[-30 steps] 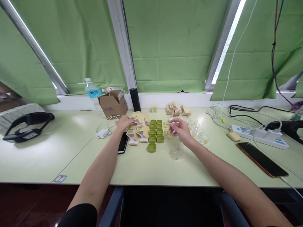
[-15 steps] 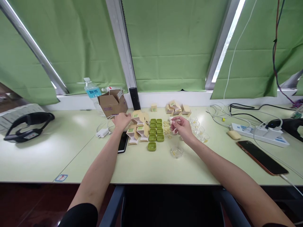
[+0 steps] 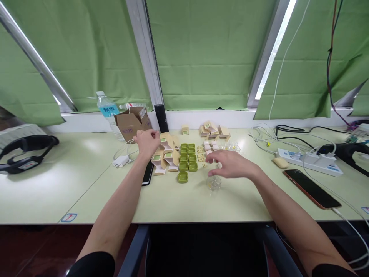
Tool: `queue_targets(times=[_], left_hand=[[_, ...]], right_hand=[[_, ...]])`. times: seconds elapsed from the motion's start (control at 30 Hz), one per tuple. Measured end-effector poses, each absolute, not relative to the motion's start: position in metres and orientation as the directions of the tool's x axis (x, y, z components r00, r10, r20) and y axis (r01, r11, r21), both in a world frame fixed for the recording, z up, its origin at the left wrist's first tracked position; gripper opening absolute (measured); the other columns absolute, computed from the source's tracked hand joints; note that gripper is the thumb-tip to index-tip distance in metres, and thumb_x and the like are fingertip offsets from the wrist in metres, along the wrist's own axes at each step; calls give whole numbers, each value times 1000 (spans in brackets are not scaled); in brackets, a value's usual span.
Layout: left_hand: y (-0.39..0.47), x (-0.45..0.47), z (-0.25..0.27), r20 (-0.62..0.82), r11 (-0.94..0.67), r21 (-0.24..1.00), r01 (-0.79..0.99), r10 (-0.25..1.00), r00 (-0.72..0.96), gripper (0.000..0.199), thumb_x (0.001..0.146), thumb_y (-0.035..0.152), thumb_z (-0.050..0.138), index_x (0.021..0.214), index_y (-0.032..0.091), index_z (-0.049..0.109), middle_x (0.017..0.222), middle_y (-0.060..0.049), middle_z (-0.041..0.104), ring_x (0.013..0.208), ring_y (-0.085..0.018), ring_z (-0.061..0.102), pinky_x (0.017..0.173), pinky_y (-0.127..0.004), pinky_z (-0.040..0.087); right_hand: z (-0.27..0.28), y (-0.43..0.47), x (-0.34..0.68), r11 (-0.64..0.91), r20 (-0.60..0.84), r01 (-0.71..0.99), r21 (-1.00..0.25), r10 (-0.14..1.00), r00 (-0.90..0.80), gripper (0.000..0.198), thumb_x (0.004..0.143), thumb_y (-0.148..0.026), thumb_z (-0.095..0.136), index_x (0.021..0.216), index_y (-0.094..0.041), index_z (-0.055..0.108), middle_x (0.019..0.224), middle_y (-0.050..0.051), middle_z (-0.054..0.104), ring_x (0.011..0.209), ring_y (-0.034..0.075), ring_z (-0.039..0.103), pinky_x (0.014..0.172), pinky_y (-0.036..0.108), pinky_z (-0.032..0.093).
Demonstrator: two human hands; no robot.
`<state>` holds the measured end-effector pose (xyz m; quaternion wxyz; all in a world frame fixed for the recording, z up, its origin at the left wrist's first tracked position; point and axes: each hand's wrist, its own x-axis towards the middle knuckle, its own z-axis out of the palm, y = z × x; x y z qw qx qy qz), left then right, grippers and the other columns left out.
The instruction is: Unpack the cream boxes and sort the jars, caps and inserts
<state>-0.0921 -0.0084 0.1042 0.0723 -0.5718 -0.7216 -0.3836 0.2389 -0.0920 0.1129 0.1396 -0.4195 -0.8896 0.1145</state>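
My left hand [image 3: 147, 144] is closed, fingers curled, behind and left of the folded beige card boxes [image 3: 172, 157]; whatever it may hold is hidden. My right hand [image 3: 230, 163] hovers with thumb and fingers apart over a clear plastic cup [image 3: 213, 184]. A small pale spot shows beneath its fingers; I cannot tell whether it is held. Green square dishes [image 3: 183, 166] stand in two columns, with a single green dish [image 3: 182, 177] in front. Beside them lie small yellow pieces [image 3: 200, 151] and pale pinkish-white blocks [image 3: 213, 142]. More clear cups [image 3: 232, 146] are partly covered by the right hand.
Behind stand more beige boxes [image 3: 211, 130], a brown carton [image 3: 133, 124], a water bottle [image 3: 108, 111] and a black cylinder [image 3: 161, 118]. A dark phone [image 3: 148, 173] lies under my left forearm. Rightward are a power strip [image 3: 309, 159], cables and a phone [image 3: 311, 188].
My right hand has left the pale blocks, coming nearer over the clear cup with its fingers spread wider. My left hand stays by the beige boxes, still closed. The view has shifted slightly.
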Motion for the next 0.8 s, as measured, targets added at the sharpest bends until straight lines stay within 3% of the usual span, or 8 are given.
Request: queue_targets(times=[0.1,0.17,0.23,0.33,0.43,0.57,0.8], left_hand=[[-15,-83,109,559,19,466,885,769,-310,29,92,36,49,86,19,72,89,-14,72,119,-40,51,100,-52,34],[-21,-76,111,577,-29,463,886,768,-276,27,92,35,50,86,19,71,88,-14,71,119,-40,51,100,-53,34],[-26,-69,112,598,-82,456,886,766,-236,26,92,34,51,84,19,70,87,-14,70,118,-39,51,100,-52,34],[-33,-63,111,625,-148,435,888,760,-180,23,91,32,51,82,20,69,89,-11,70,116,-37,51,100,-52,33],[-36,-59,109,643,-194,413,890,754,-134,21,90,31,51,80,21,67,90,-10,71,114,-37,52,100,-53,33],[-35,-55,106,655,-218,392,894,748,-105,22,90,31,51,77,21,66,90,-11,73,113,-38,53,97,-54,33],[-34,-53,103,660,-229,373,899,747,-84,22,90,31,51,77,22,65,91,-11,75,112,-38,53,93,-53,34]], right_hand=[[102,-121,229,607,120,794,36,786,-606,47,81,-55,78,107,-16,72,100,18,73,94,37,68,77,45,50],[88,-135,224,603,117,789,121,780,-614,44,85,-54,74,104,-14,72,97,19,72,92,36,68,80,46,51],[76,-145,226,612,112,782,122,774,-623,32,91,-45,70,100,-14,71,96,17,70,90,33,68,82,44,51],[69,-155,244,662,120,750,11,743,-658,17,91,-24,66,106,-16,68,105,15,69,95,30,68,86,42,53],[71,-159,277,680,194,726,-102,729,-656,35,87,-10,61,122,-18,64,121,15,67,110,30,67,94,44,54],[72,-155,326,576,315,810,-111,793,-521,46,88,-9,58,132,-20,59,130,15,67,119,34,65,97,49,55],[57,-152,363,441,241,896,-50,876,-417,44,85,-6,52,126,-20,62,125,14,70,113,33,68,89,47,57]])
